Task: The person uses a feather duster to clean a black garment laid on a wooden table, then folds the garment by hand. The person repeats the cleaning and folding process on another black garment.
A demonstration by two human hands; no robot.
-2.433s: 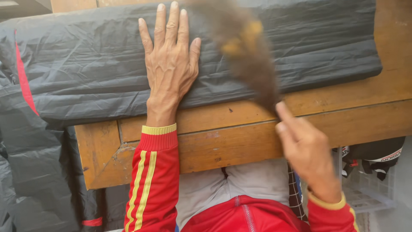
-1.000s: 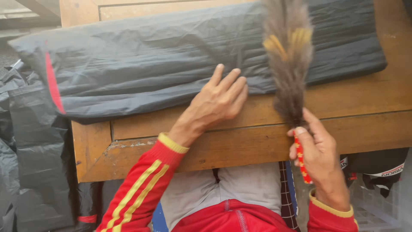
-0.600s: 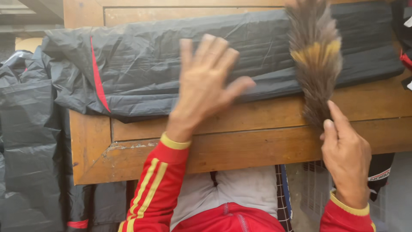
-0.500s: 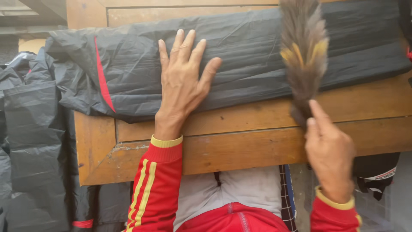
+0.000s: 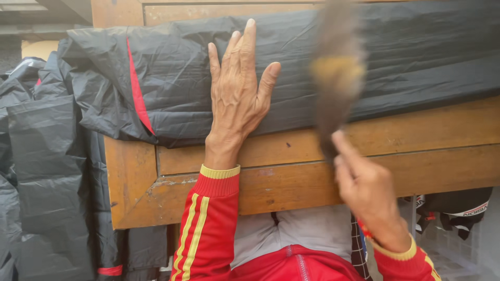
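- Left hand (image 5: pixel 237 96): I read it as pressed flat, palm down, on the black garment (image 5: pixel 172 88). The fingers (image 5: pixel 249 44) lie straight and slightly apart, the thumb angled off to the right. Nothing is gripped; the hand only bears down on the fabric.
- Right hand (image 5: pixel 367 195): the fingers are wrapped tight around the lower end of the feather duster (image 5: pixel 336 78), with one finger laid up along the shaft. The hand is motion-blurred, so I cannot make out the exact grip.
- Feather duster: the grey-brown plume with a yellowish band stands over the right part of the garment. Blur prevents me from telling whether the feathers touch the fabric or pass just above it. I judge it light and springy, best held low on the handle, as it is here.
- Black garment: it lies stretched across the wooden counter (image 5: pixel 291 177), with a red stripe near its left end, which droops over the counter's corner. I judge it thin, soft, slippery and easily creased; a flat palm holds it better than a pinch.
- Dark plastic sheeting (image 5: pixel 41 171) hangs just left of the counter.
- Hidden or cut off: the duster handle is mostly inside the right hand; the garment runs past the right edge; the counter top is cut off above. The dark items (image 5: pixel 458 205) under the counter at lower right are too small to identify.
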